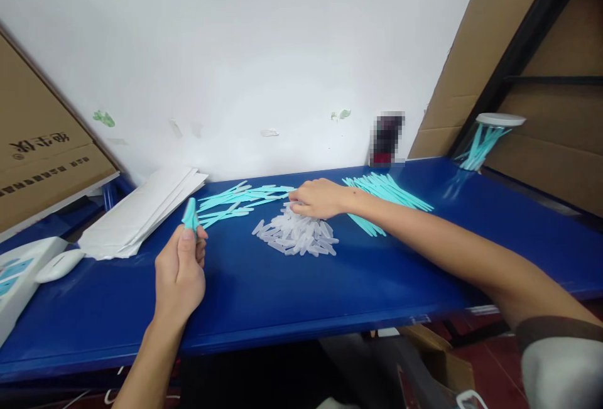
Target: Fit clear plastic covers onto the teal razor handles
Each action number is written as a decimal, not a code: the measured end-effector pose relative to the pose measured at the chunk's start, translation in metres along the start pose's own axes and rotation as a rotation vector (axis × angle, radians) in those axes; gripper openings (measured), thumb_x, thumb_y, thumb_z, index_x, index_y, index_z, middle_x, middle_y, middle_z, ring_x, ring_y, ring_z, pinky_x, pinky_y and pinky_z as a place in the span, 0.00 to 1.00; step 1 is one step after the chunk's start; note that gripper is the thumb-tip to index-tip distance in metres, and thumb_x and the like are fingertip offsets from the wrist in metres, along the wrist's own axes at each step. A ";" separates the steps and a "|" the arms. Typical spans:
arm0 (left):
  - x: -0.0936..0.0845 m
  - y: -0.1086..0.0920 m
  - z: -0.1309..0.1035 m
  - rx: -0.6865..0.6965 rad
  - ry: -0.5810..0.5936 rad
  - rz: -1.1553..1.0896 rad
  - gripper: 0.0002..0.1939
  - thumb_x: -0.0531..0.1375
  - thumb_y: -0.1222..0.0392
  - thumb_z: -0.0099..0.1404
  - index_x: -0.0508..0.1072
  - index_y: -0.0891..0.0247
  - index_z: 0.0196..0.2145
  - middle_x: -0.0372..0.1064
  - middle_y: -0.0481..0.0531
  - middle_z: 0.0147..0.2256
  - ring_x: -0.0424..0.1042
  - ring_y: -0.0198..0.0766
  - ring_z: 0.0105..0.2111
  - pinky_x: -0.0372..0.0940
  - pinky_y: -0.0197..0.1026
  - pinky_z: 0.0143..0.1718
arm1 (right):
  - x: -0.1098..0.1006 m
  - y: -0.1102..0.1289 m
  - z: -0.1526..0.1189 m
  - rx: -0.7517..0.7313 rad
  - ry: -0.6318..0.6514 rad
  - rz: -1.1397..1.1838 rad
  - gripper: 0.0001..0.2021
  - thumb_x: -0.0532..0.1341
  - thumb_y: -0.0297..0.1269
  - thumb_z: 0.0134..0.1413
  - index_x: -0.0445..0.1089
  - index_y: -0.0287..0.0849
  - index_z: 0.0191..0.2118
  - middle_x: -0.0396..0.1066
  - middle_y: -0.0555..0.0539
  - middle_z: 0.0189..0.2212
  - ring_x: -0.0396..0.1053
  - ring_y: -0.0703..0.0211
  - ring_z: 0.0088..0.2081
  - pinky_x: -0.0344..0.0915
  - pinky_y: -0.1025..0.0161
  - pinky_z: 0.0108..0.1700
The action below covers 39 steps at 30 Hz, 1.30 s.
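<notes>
My left hand (181,267) is closed around a teal stick (190,215) that points up, above the left part of the blue table. My right hand (316,198) reaches to the top of a pile of frosted clear caps (299,233); its fingers are bent together, and whatever they pinch is too small to make out. Loose teal sticks, some with clear tips, lie in a spread (240,196) behind and left of the pile. More teal sticks lie in a bundle (393,190), partly behind my right forearm.
White paper sleeves (141,214) and a white device (23,271) are on the table's left side. A lidded clear jar of teal sticks (487,139) stands at the back right. Cardboard boxes (42,139) flank the blue table (254,308).
</notes>
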<state>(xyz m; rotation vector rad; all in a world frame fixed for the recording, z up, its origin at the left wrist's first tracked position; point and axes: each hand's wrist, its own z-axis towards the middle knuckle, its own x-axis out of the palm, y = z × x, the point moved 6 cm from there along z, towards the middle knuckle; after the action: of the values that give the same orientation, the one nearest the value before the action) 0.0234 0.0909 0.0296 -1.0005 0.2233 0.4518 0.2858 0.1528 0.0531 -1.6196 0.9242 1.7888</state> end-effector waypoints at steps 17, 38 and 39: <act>0.095 -0.071 0.050 0.035 0.196 -0.520 0.18 0.57 0.44 0.72 0.72 0.64 0.40 0.53 0.43 0.23 0.56 0.33 0.23 0.53 0.36 0.24 | -0.027 0.050 -0.008 -0.199 -0.184 0.511 0.21 0.56 0.50 0.68 0.66 0.40 0.27 0.53 0.57 0.18 0.50 0.68 0.22 0.48 0.64 0.30; 0.024 0.065 0.091 0.385 0.475 0.826 0.30 0.49 0.41 0.70 0.75 0.62 0.57 0.65 0.63 0.48 0.68 0.56 0.48 0.65 0.56 0.51 | -0.017 -0.138 -0.153 0.686 0.246 0.153 0.32 0.57 0.66 0.58 0.70 0.40 0.19 0.66 0.44 0.21 0.62 0.57 0.24 0.58 0.58 0.33; 0.024 0.066 0.091 0.388 0.478 0.826 0.30 0.49 0.41 0.70 0.75 0.62 0.57 0.64 0.63 0.47 0.67 0.56 0.47 0.64 0.56 0.52 | -0.020 -0.145 -0.153 0.699 0.204 0.150 0.32 0.58 0.67 0.57 0.71 0.40 0.20 0.68 0.43 0.22 0.64 0.56 0.25 0.59 0.58 0.34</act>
<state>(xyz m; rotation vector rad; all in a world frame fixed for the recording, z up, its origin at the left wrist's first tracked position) 0.0118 0.2048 0.0183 -0.5823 1.1359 0.8701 0.4948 0.1219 0.0488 -1.2988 1.5824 1.1824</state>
